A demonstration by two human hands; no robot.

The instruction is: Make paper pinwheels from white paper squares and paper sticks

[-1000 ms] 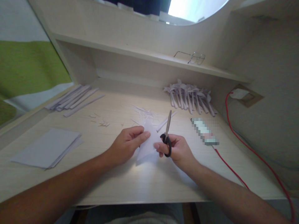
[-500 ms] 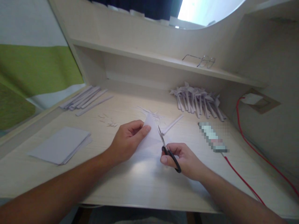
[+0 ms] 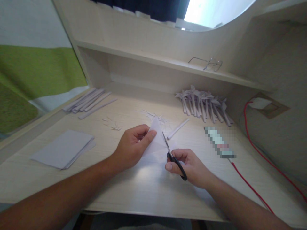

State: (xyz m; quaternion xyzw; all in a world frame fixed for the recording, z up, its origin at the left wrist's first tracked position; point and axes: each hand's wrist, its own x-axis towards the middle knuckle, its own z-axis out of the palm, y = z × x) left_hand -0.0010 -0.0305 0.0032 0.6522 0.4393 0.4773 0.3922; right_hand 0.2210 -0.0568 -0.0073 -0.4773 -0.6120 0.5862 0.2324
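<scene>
Pale wood-grain desk (image 3: 148,191) with a matching upper shelf (image 3: 153,59), bright window (image 3: 216,11) above, dark curtain (image 3: 148,8), green-and-white fabric (image 3: 35,70) at left.

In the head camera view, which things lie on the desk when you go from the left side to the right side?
Paper stack → left hand → scissors in the right hand → folded strips pile → red cable.
</scene>
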